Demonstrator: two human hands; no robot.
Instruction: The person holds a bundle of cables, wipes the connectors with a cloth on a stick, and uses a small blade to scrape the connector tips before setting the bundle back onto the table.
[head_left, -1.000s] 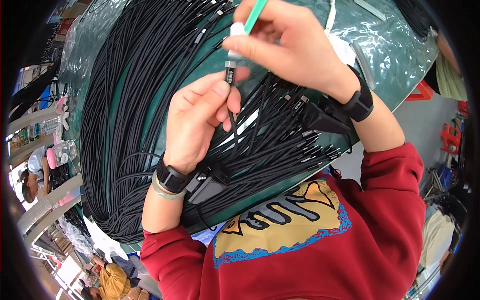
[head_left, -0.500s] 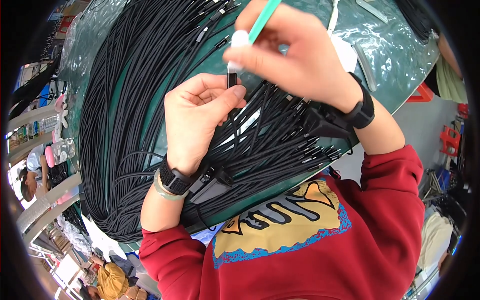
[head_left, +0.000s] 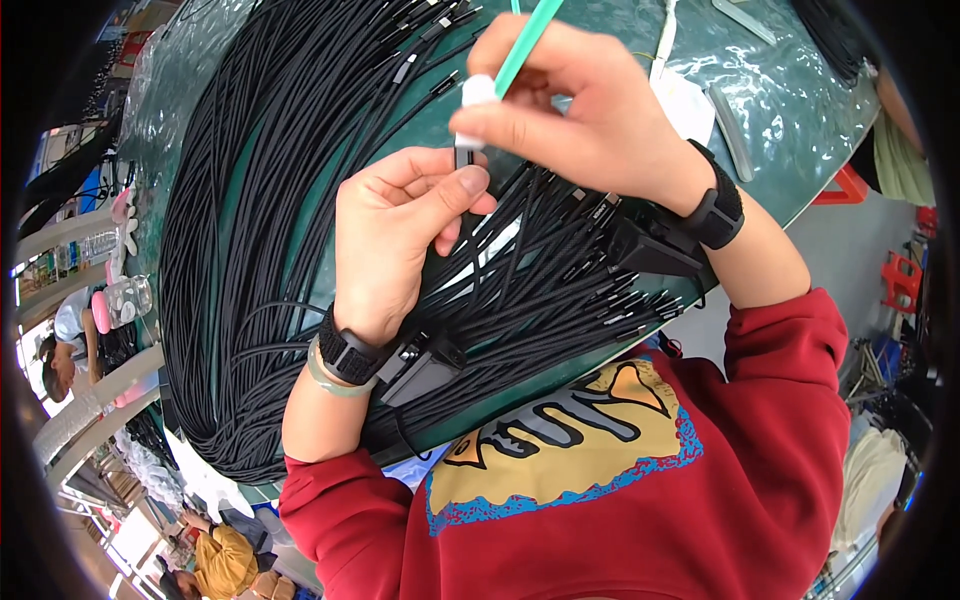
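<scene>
My left hand (head_left: pixel 400 215) is closed, thumb and fingers pinching a black cable just below its connector (head_left: pixel 463 157). The connector points up, away from me. Just above it my right hand (head_left: pixel 575 120), slightly blurred, is closed around a slim green stick-like tool (head_left: pixel 525 48). A soft-looking white piece (head_left: pixel 479 92) sits at my right index fingertip and thumb and meets the connector's tip. Whether it is cloth or a finger cover I cannot tell. The cable's lower length runs down from my left hand among a bundle of black cables (head_left: pixel 560 245).
A large looped bundle of black cables (head_left: pixel 215 270) covers the table's left. Clear plastic sheeting (head_left: pixel 800 110) lies over the green tabletop, with grey metal strips (head_left: pixel 735 135) on it. Red stools (head_left: pixel 900 280) stand on the floor at right. Other people (head_left: pixel 222 560) are at far left.
My right hand has come down slightly, bringing the white piece lower over the connector. My left hand has shifted a little to the right, still gripping the cable.
</scene>
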